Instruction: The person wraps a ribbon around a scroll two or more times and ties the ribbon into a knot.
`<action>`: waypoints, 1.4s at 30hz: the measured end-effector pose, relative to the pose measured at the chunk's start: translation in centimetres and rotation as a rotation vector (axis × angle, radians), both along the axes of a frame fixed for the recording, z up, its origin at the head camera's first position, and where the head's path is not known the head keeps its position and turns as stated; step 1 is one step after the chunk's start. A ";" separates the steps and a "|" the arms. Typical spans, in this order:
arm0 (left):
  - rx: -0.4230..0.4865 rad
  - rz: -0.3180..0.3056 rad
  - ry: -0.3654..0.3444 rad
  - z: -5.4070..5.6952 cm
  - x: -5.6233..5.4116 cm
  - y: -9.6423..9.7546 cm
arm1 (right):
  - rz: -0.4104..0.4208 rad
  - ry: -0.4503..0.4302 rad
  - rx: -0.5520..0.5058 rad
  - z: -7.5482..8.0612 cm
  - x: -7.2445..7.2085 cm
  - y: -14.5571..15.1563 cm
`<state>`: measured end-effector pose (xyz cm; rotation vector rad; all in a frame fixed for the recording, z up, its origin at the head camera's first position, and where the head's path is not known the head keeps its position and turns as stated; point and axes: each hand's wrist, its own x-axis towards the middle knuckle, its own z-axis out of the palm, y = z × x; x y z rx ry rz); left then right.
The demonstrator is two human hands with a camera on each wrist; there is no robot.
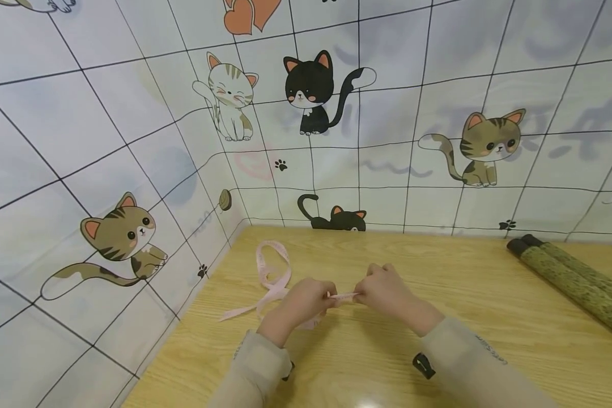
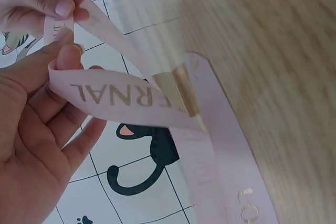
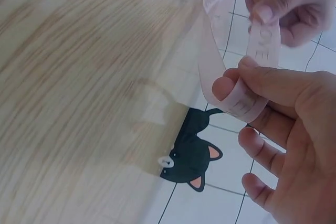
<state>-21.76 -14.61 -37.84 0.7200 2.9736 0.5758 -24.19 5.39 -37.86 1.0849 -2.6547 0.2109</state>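
Note:
A pale pink ribbon (image 1: pixel 277 290) with gold lettering lies in loops on the wooden table, and one stretch of it is lifted between both hands. My left hand (image 1: pixel 308 303) pinches the ribbon between thumb and forefinger, its other fingers loosely bent in the left wrist view. Just to the right, my right hand (image 1: pixel 385 290) pinches the same ribbon (image 3: pixel 262 45) between thumb and index finger, where it bends round the fingertip. A short span runs between the two hands. In the left wrist view the ribbon (image 2: pixel 121 95) hangs from the left fingers toward the table.
The wooden table (image 1: pixel 469 340) meets walls covered with a cat-printed, gridded sheet (image 1: pixel 387 147) at the back and left. Two long, mottled green rolls (image 1: pixel 573 277) with black ends lie at the table's right. Black clips (image 1: pixel 423 365) show beside the sleeves.

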 end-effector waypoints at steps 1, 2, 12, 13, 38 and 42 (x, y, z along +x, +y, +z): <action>0.003 -0.004 -0.003 -0.1 0.1 -0.1 | -0.005 0.009 0.001 0.0 0.1 0.4; 0.004 -0.008 -0.004 -0.1 0.2 -0.2 | -0.010 0.017 -0.002 0.0 0.2 0.8; -0.062 -0.035 0.004 -0.2 0.3 -2.1 | -0.065 0.121 -0.023 -0.4 0.5 4.4; -0.060 -0.027 0.001 -0.2 0.3 -2.3 | -0.071 0.124 -0.030 -0.5 0.6 4.7; -0.081 0.178 0.094 0.4 1.2 -8.1 | -0.145 0.363 -0.085 -2.3 1.2 15.1; -0.093 0.236 0.089 0.6 1.3 -9.1 | -0.143 0.439 -0.115 -2.3 1.2 16.2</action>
